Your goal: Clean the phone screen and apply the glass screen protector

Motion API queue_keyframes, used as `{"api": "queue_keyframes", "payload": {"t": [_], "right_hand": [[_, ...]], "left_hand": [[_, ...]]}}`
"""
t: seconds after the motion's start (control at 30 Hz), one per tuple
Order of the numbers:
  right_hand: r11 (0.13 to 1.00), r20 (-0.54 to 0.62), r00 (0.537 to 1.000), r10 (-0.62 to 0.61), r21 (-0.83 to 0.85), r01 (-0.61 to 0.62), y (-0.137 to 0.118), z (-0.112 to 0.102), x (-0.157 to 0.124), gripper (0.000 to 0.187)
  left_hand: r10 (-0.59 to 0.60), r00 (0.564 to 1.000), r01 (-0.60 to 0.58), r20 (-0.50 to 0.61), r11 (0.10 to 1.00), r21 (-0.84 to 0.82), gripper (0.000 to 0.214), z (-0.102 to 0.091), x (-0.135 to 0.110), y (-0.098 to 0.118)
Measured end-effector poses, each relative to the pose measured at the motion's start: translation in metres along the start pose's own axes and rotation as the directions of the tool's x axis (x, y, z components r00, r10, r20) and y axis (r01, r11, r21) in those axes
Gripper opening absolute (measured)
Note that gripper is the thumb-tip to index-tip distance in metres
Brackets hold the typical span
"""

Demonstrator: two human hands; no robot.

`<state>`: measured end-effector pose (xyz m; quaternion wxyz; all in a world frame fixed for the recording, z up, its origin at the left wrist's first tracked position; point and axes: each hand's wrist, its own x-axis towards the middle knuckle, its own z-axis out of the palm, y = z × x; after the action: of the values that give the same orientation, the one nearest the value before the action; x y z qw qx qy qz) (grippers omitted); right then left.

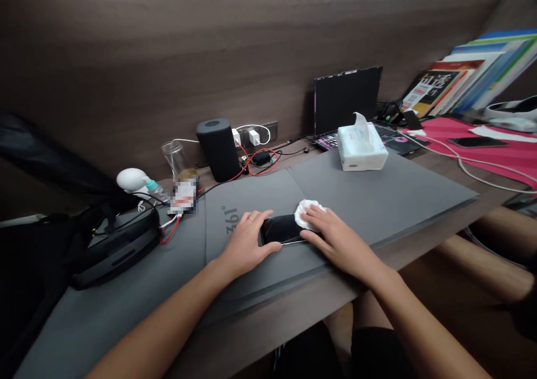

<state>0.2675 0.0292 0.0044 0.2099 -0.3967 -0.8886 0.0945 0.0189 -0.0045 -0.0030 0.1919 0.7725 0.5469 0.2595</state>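
Note:
A smartphone with a dark screen lies flat on the grey desk mat, its long side running left to right. My left hand grips the phone's left end, with thumb on the near edge and fingers at the far edge. On the phone's right end, my right hand presses a crumpled white tissue against the screen, fingers closed over it. The phone's right end is hidden under that hand and the tissue.
Behind my right hand stands a tissue pack, near a laptop. A black speaker, glass jar and black case are left. Cables run along the wall. Another person's leg shows below the desk at right.

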Motion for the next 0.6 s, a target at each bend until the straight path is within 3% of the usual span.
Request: {"api": "queue_keyframes", "payload": {"t": [0.3, 0.6], "right_hand": [[0.999, -0.035, 0.999, 0.039, -0.016, -0.040, -0.005, 0.006, -0.006, 0.047], [0.997, -0.015, 0.999, -0.029, 0.072, 0.030, 0.002, 0.002, -0.013, 0.037]], "left_hand": [[-0.008, 1.000, 0.008, 0.003, 1.000, -0.002, 0.061, -0.001, 0.000, 0.002], [0.031, 1.000, -0.031, -0.006, 0.999, 0.018, 0.056, -0.002, -0.001, 0.003]]}}
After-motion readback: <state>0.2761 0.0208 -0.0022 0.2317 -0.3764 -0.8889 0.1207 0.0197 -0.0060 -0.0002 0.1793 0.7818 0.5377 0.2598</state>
